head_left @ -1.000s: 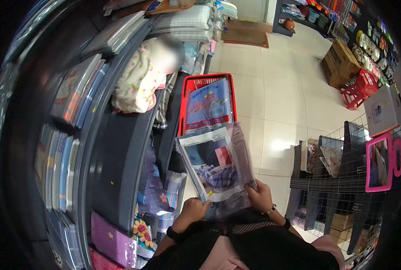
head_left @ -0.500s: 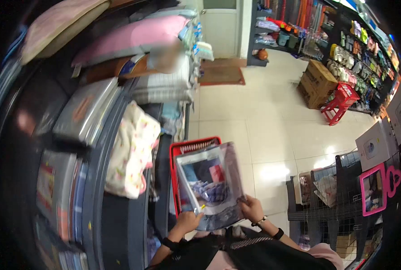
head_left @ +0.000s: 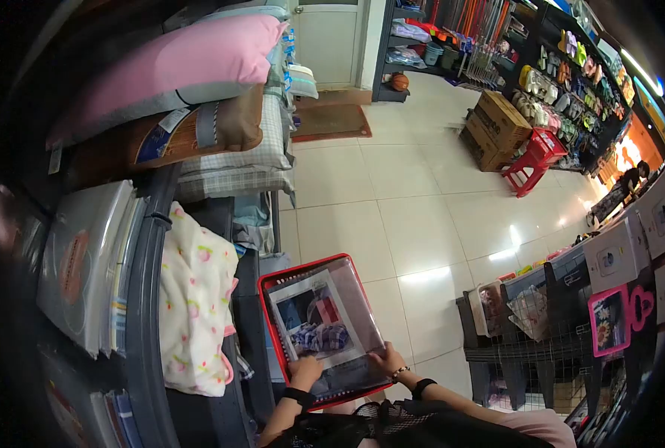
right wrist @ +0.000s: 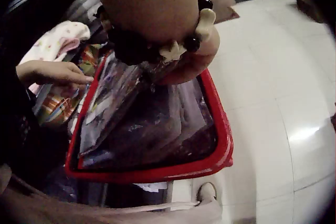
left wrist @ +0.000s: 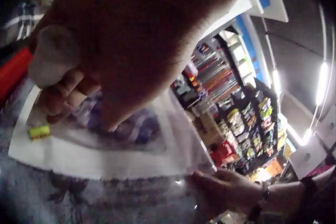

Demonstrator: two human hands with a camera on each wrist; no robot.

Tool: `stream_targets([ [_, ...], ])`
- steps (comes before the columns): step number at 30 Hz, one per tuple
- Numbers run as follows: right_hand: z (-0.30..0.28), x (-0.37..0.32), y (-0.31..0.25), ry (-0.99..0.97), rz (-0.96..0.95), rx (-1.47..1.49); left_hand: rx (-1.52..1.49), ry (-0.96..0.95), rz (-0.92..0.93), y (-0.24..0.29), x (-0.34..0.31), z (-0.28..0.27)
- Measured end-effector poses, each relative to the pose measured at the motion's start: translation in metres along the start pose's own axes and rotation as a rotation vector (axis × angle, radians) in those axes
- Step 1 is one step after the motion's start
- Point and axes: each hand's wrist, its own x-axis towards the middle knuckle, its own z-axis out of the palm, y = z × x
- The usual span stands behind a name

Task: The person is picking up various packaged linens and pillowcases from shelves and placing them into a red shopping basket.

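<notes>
A clear plastic package (head_left: 351,317) with a picture card showing folded checked fabric lies tilted in a red basket (head_left: 270,337). My left hand (head_left: 305,371) holds its near left part; in the left wrist view the curled fingers (left wrist: 65,95) lie against the plastic beside a small yellow tag (left wrist: 39,132). My right hand (head_left: 387,361) grips the right edge, with its fingers (right wrist: 189,71) bent at the plastic in the right wrist view. More plastic-wrapped contents (right wrist: 152,129) show beneath the package inside the basket rim (right wrist: 223,129).
Left shelves hold a spotted cloth (head_left: 198,306), packaged bedding (head_left: 86,261) and a pink pillow (head_left: 190,60). A wire rack (head_left: 526,358) stands at right. Farther off are a cardboard box (head_left: 496,131), a red stool (head_left: 534,160), a doormat (head_left: 332,122) and a person (head_left: 622,193).
The head view has swung up and rightward, bringing a distant person into sight. Both hands have lowered the package into the basket, where its outline now lies mostly inside the rim.
</notes>
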Motion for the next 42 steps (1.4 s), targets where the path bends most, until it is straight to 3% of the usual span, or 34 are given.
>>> stream_targets([
  [3, -0.001, 0.002, 0.003, -0.086, 0.113, 0.001, 0.05, 0.076, 0.1, -0.016, 0.033, 0.08],
  [4, -0.004, 0.006, 0.002, -0.148, 0.142, 0.024, 0.02, 0.009, 0.01, -0.015, 0.043, 0.093],
  [6, -0.002, 0.01, 0.004, -0.132, 0.118, -0.004, -0.066, -0.1, -0.01, -0.015, 0.039, 0.086],
  [11, 0.007, 0.015, 0.024, -0.125, 0.072, 0.002, -0.075, -0.093, -0.021, -0.008, 0.032, 0.078],
  [15, -0.007, 0.016, 0.009, -0.27, 0.156, -0.14, -0.078, -0.059, -0.061, -0.001, 0.011, 0.064],
  [17, -0.02, 0.007, 0.004, -0.338, 0.168, -0.202, -0.234, -0.079, -0.014, -0.008, -0.003, 0.068],
  [19, -0.026, 0.002, 0.008, -0.376, 0.051, -0.185, -0.385, -0.085, -0.038, -0.02, -0.009, 0.084],
  [21, 0.0, 0.026, 0.089, -0.268, -0.452, -0.156, -0.606, 0.09, 0.033, -0.04, -0.019, 0.116],
  [22, -0.026, 0.014, 0.079, -0.274, -0.119, -0.019, -0.709, 0.245, 0.019, -0.032, -0.051, 0.11],
  [23, -0.044, 0.005, 0.079, -0.273, 0.217, 0.113, -0.801, 0.342, -0.023, -0.053, -0.043, 0.15],
  [26, -0.075, 0.006, 0.163, -0.245, 0.197, -0.102, -0.84, 0.424, -0.161, -0.056, -0.099, 0.169],
  [29, -0.111, -0.022, 0.219, -0.256, 0.621, -0.036, -0.868, 0.449, -0.392, -0.038, -0.161, 0.199],
  [31, -0.129, -0.039, 0.26, -0.283, 0.74, -0.032, -1.023, 0.362, -0.569, -0.043, -0.175, 0.254],
  [33, -0.138, -0.055, 0.296, -0.446, 0.665, -0.111, -1.19, 0.268, -0.645, -0.034, -0.19, 0.325],
  [34, -0.146, -0.054, 0.307, -0.691, 0.239, -0.549, -0.625, 0.354, -0.136, -0.044, -0.189, 0.38],
  [35, -0.147, -0.059, 0.312, -0.723, 0.209, -0.591, -0.658, 0.366, -0.185, -0.021, -0.21, 0.397],
  [37, -0.147, -0.069, 0.319, -0.696, 0.404, -0.67, -0.418, 0.236, -0.334, 0.035, -0.244, 0.42],
  [38, -0.139, -0.063, 0.335, -0.718, 0.374, -0.717, -0.364, 0.251, -0.342, 0.049, -0.247, 0.451],
  [39, -0.119, -0.049, 0.365, -0.856, 0.131, -0.991, -0.495, 0.376, -0.409, 0.073, -0.259, 0.459],
  [41, -0.098, -0.036, 0.415, -1.11, -0.397, -1.505, -0.741, 0.337, -0.609, 0.112, -0.273, 0.488],
  [42, -0.104, -0.034, 0.41, -1.135, -0.428, -1.544, -0.868, 0.41, -0.666, 0.128, -0.285, 0.5],
])
